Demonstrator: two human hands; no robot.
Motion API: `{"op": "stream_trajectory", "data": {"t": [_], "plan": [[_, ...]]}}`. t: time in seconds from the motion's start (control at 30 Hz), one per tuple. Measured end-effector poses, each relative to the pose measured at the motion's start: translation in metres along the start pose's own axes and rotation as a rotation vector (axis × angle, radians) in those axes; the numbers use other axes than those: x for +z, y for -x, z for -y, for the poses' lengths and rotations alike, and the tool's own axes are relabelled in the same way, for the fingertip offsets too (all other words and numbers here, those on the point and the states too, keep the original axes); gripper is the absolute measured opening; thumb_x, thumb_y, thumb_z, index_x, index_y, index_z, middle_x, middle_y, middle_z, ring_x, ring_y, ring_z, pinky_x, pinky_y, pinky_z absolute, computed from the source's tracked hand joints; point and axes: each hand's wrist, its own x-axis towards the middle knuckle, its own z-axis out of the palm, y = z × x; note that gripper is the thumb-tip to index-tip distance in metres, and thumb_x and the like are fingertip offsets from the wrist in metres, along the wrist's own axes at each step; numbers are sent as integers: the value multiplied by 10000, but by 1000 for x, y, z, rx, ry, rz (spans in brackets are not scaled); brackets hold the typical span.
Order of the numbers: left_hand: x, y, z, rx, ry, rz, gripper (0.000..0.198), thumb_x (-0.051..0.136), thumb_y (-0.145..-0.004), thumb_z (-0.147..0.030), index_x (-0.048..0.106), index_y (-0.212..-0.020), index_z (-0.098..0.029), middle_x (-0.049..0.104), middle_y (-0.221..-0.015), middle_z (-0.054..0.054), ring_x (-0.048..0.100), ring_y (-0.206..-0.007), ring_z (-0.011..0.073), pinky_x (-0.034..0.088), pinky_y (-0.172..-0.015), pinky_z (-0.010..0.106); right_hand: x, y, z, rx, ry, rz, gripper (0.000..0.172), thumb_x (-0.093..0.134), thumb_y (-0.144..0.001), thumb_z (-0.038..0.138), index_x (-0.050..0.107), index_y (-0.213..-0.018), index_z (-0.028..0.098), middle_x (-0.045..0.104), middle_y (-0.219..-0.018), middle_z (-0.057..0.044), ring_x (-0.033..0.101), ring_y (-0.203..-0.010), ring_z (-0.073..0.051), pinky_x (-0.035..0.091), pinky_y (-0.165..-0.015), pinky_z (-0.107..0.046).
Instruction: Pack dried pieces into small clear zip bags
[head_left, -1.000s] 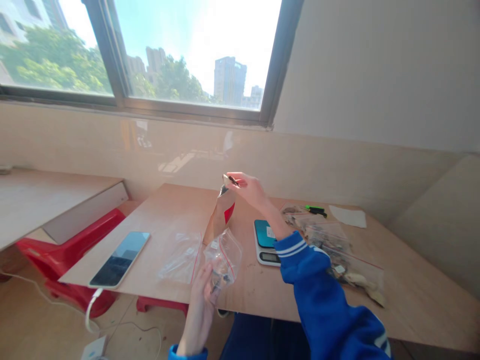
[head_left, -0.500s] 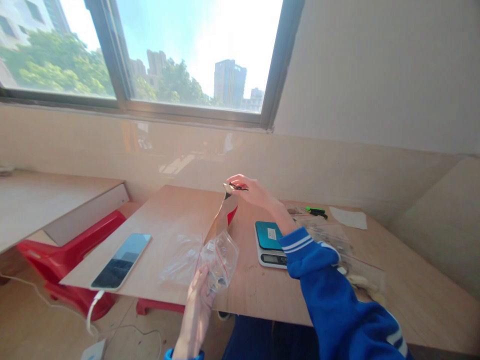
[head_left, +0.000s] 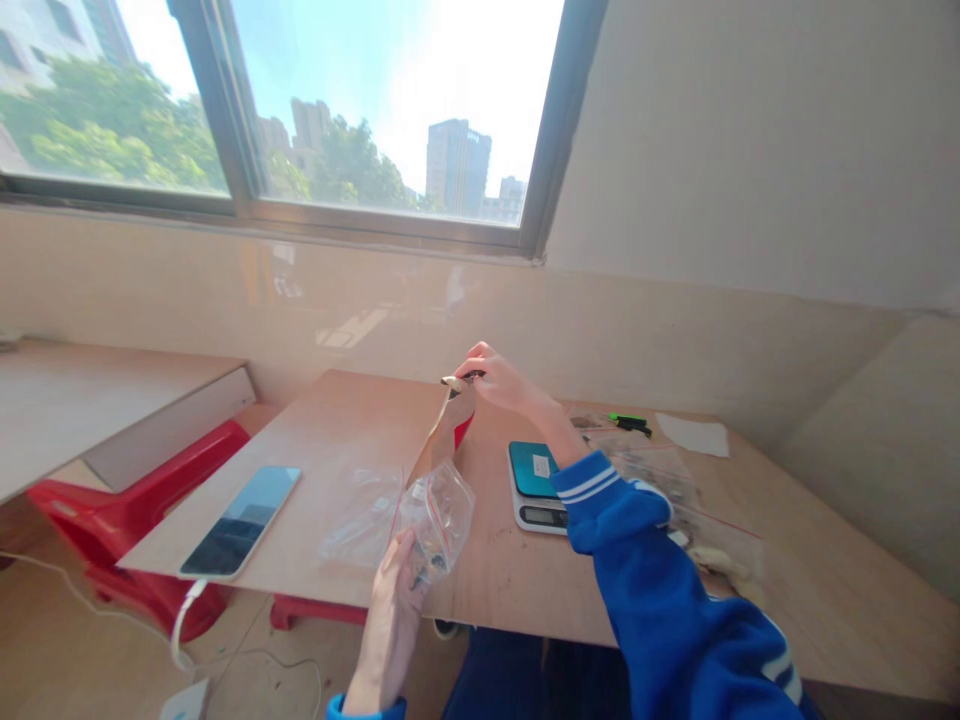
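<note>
My left hand (head_left: 396,605) grips the lower edge of a clear zip bag (head_left: 454,505) with a red seal line. A few small dark pieces lie in its bottom corner. Behind the bag stands a brown packet (head_left: 437,445) with a red patch on its side. Over the packet's top is my right hand (head_left: 501,382), fingers pinched on a small dark thing whose kind I cannot make out. A pale piece (head_left: 452,383) shows at the fingertips, right by the packet's upper edge. Another clear plastic bag (head_left: 356,520) lies flat to the left.
A kitchen scale (head_left: 536,475) with a teal top sits right of the bags. Filled zip bags (head_left: 724,550), a green-and-black tool (head_left: 630,424) and white paper (head_left: 691,434) lie further right. A phone (head_left: 244,520) with a white cable lies at left, near a red stool (head_left: 142,500).
My right hand has shifted slightly at the packet's top, and the pale piece has tilted flatter. My left hand still holds the zip bag in about the same place.
</note>
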Motion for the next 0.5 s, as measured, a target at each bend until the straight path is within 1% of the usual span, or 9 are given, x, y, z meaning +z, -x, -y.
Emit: {"op": "stream_trajectory", "data": {"t": [0.07, 0.1, 0.2, 0.27, 0.3, 0.37, 0.43, 0.5], "plan": [[-3, -2, 2, 14, -15, 6, 288, 669, -741, -405, 698, -953, -211, 681, -1180, 109, 552, -1231, 288, 353, -1095, 483, 2, 0, 1, -5, -7, 3, 331, 423, -706, -11, 687, -817, 155, 629, -908, -62, 583, -828, -165, 475, -783, -292], [-4, -4, 4, 21, -21, 8, 305, 675, -735, -408, 699, -966, -211, 676, -1194, 111, 549, -1234, 293, 361, -1090, 484, 2, 0, 2, 7, -24, 13, 337, 425, -700, -13, 674, -843, 164, 639, -892, -48, 585, -827, -162, 472, -779, -285], [-9, -10, 9, 24, -9, 5, 342, 684, -731, -397, 698, -1014, -205, 645, -1263, 116, 533, -1255, 295, 385, -1080, 459, 3, 2, 5, 121, -58, 37, 368, 434, -715, 0, 616, -982, 176, 658, -898, -31, 591, -807, -156, 467, -736, -267], [-12, -13, 11, 15, 22, 4, 351, 683, -740, -386, 696, -1039, -203, 626, -1298, 115, 526, -1265, 289, 393, -1079, 441, 4, 3, 9, 203, -26, 47, 304, 464, -753, 45, 586, -1002, 171, 651, -863, -35, 581, -751, -161, 460, -686, -268], [-12, -13, 12, 10, 35, 5, 353, 682, -746, -386, 694, -1047, -203, 621, -1306, 113, 524, -1268, 287, 393, -1080, 436, 5, 3, 10, 215, 5, 55, 239, 482, -770, 73, 589, -961, 169, 641, -841, -39, 572, -734, -165, 456, -678, -275], [-13, -14, 12, 8, 44, 23, 369, 682, -752, -402, 690, -1064, -205, 614, -1317, 111, 519, -1273, 286, 391, -1083, 433, 6, 3, 12, 175, 66, 78, 132, 496, -800, 115, 608, -838, 172, 624, -843, -55, 568, -768, -176, 459, -728, -300], [-13, -13, 12, 20, 25, 47, 393, 697, -737, -423, 691, -1062, -202, 616, -1312, 116, 514, -1277, 293, 397, -1080, 431, 7, 3, 14, 96, 100, 80, 180, 474, -824, 119, 635, -774, 180, 612, -917, -72, 568, -893, -194, 446, -850, -337], [-13, -10, 10, 37, 13, 71, 417, 722, -711, -432, 693, -1056, -199, 628, -1293, 121, 518, -1272, 303, 416, -1066, 433, 7, 5, 15, 43, 79, 20, 244, 446, -831, 100, 670, -851, 195, 600, -1024, -75, 545, -1029, -204, 403, -962, -371]]}}
